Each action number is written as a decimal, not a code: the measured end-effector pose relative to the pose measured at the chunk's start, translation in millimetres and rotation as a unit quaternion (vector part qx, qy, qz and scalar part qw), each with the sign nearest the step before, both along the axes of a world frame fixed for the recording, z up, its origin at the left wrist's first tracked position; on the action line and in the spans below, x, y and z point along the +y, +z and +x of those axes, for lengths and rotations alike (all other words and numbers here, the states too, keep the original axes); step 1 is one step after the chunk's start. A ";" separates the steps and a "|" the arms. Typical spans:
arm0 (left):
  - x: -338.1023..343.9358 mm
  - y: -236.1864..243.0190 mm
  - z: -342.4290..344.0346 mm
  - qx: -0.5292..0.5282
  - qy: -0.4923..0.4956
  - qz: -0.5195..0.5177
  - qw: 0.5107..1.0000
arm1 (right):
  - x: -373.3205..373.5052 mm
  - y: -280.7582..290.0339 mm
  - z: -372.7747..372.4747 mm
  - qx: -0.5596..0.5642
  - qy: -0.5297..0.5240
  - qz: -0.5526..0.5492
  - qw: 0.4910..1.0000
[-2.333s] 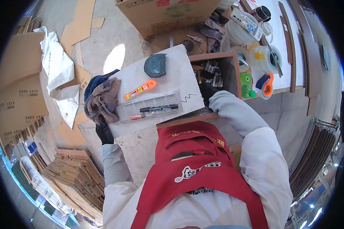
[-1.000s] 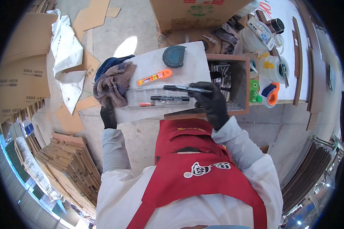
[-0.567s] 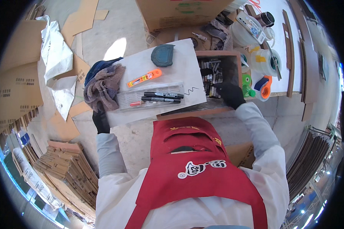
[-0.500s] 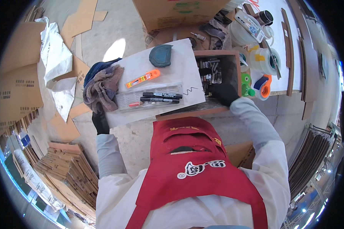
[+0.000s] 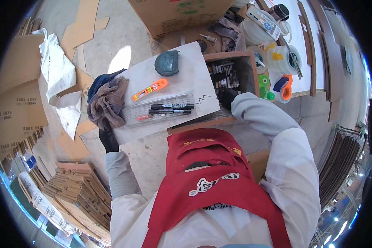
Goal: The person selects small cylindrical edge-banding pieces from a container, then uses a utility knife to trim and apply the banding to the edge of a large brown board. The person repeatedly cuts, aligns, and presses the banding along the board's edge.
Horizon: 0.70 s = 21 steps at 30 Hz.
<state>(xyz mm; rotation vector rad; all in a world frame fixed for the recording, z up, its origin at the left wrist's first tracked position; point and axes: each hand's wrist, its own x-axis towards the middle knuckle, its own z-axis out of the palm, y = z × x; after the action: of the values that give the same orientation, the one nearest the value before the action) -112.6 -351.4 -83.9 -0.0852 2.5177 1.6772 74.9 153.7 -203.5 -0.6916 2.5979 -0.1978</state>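
Observation:
My left hand [image 5: 108, 137], in a black glove, grips the left corner of a white board [image 5: 146, 130] that partly covers an open wooden box [image 5: 252, 68]. My right hand [image 5: 227, 97], also black-gloved, reaches into the box beside a heap of small crayon-like sticks [image 5: 231, 78]; its fingers are hard to make out against the dark inside. On the board lie an orange utility knife [image 5: 151, 89], a blue-grey rounded object [image 5: 167, 63] and a clear plastic case [image 5: 134, 111] with two black markers [image 5: 171, 109] and a small red stick. A crumpled brown cloth [image 5: 109, 101] rests by my left hand.
A large cardboard box [image 5: 177, 16] stands behind. To the right are clear tape rolls [image 5: 279, 62], an orange tape dispenser [image 5: 286, 91], a green bottle [image 5: 265, 87] and a phone [image 5: 262, 20]. Stacked cardboard [image 5: 76, 184] lies at the lower left.
My right hand has moved left, deeper over the sticks in the box. My left hand stays at the board's corner. The whole view has shifted slightly.

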 end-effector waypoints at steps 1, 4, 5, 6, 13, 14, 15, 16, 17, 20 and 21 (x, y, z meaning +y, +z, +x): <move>-6.8 -1.2 2.1 -0.020 0.011 -0.016 1.000 | -4.6 2.2 -3.3 -0.010 -0.021 -0.006 1.000; 10.3 14.3 -2.4 -0.068 0.022 -0.047 0.996 | -5.5 3.7 -2.3 -0.038 -0.108 -0.012 0.993; 9.0 15.5 -1.9 -0.074 0.025 -0.057 0.995 | -9.1 4.2 -3.2 -0.046 -0.135 -0.016 0.990; 9.1 16.9 -2.2 -0.079 0.029 -0.067 0.994 | -11.5 4.6 -4.9 -0.052 -0.162 -0.018 0.985; 11.9 13.5 0.6 -0.059 0.039 0.025 0.997 | -44.7 1.4 -13.1 -0.080 -0.329 0.003 0.941; 14.3 19.5 0.2 -0.054 0.027 0.002 0.998 | -45.1 1.0 -13.5 -0.080 -0.345 0.006 0.935; 16.0 22.6 0.6 -0.049 0.015 -0.020 0.999 | -45.4 -0.2 -14.4 -0.082 -0.359 0.010 0.930; 17.1 22.1 0.6 -0.051 0.021 -0.028 0.998 | -45.8 0.1 -12.6 -0.082 -0.370 0.015 0.925; 15.8 22.8 -0.3 -0.052 0.030 -0.038 0.997 | -46.9 -1.4 -13.1 -0.080 -0.382 0.018 0.921; 19.6 20.7 -4.3 -0.077 0.064 -0.104 0.990 | -37.8 -2.0 -10.3 -0.076 -0.408 0.027 0.909; 21.6 22.1 -4.8 -0.074 0.056 -0.108 0.990 | -39.2 -2.3 -8.1 -0.076 -0.419 0.029 0.904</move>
<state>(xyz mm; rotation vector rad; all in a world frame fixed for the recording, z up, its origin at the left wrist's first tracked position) -117.4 -329.8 -61.8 -0.3613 2.6133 1.3697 66.8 114.6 -205.8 0.4897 2.5618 -0.4062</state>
